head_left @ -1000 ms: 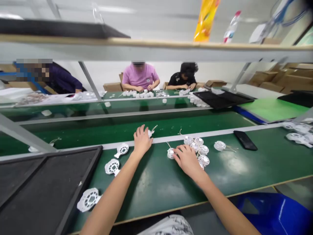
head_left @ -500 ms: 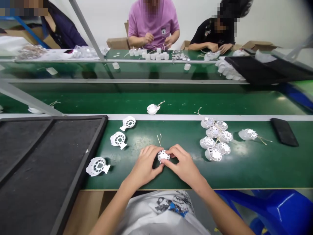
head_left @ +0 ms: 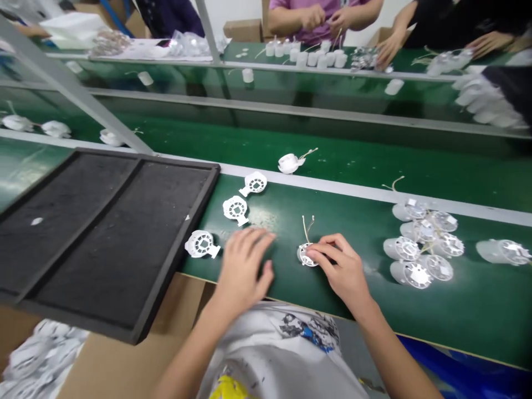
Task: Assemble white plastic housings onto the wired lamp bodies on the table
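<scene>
My right hand (head_left: 341, 267) grips a small round white plastic part (head_left: 305, 255) by its right side; two thin pale wires rise from its far edge. To the left, my left hand (head_left: 246, 266) is off the part, empty, with fingers apart. Close to that hand lies a white slotted ring with a tab (head_left: 203, 244). Two more such white pieces, a middle one (head_left: 235, 209) and a far one (head_left: 254, 183), rest behind it on the green bench (head_left: 282, 221). My right fingers hide some of the held part.
A black divided tray (head_left: 103, 233) covers the bench's left side. Several translucent cups with white discs (head_left: 418, 274) cluster at right. A white cup with wires (head_left: 290, 163) sits on the green strip beyond the pale rail (head_left: 332, 187). Co-workers' hands (head_left: 313, 18) work across the bench.
My left hand has let go of the round part and moved left toward the slotted pieces. My right hand keeps hold. The view has swung left and tilted.
</scene>
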### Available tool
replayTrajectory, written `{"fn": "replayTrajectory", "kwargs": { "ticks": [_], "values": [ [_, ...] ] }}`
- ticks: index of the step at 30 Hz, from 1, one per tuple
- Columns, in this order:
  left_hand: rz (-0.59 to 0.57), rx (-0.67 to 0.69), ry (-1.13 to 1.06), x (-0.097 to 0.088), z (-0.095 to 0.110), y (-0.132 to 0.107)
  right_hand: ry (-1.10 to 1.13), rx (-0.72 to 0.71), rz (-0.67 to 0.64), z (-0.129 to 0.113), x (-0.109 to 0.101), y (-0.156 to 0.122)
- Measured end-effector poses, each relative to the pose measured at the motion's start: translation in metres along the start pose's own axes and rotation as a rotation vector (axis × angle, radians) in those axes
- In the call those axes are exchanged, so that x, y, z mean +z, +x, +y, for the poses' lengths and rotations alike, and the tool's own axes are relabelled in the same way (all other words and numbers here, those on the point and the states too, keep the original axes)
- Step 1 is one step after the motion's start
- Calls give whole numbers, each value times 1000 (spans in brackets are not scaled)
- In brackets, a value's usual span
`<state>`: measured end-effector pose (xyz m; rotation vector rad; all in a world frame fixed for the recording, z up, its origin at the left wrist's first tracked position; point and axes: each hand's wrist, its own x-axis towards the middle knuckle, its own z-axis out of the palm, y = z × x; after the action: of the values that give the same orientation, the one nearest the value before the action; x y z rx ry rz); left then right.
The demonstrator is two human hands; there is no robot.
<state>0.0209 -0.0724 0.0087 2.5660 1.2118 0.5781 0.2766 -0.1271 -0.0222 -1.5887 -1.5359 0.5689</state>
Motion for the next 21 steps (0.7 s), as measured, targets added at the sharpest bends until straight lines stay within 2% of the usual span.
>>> {"fn": "replayTrajectory", "kwargs": {
  "ticks": [3,5,6,8,10,12,14,15,16,18,21],
  "values": [
    [77,-235,218,-28,-41,-40,-75,-47,12,1,1,1],
    [108,-314,256,-33,-58,-57,-71,-83,3,0,-3,1],
    [140,-340,217,-32,-59,-60,-66,-111,18,-2,-7,1],
    [221,-395,-6,-25,-45,-57,-69,-207,59,-9,-17,-3],
    [239,-465,-416,-18,-14,-43,-92,-330,26,-22,-26,-8],
    [116,-519,-918,-12,21,-23,-122,-437,-88,-36,-32,-13],
    [-89,-542,-1339,-6,47,-2,-137,-494,-145,-46,-36,-15],
    [-173,-541,-1476,-2,54,7,-144,-501,-137,-48,-37,-15],
    [-208,-531,-1554,2,57,13,-151,-491,-114,-48,-38,-14],
    [-153,-450,-1504,12,54,21,-172,-431,-68,-42,-40,-9],
    [-36,-218,-1018,31,40,21,-197,-324,-70,-25,-38,3]
  ]
}}
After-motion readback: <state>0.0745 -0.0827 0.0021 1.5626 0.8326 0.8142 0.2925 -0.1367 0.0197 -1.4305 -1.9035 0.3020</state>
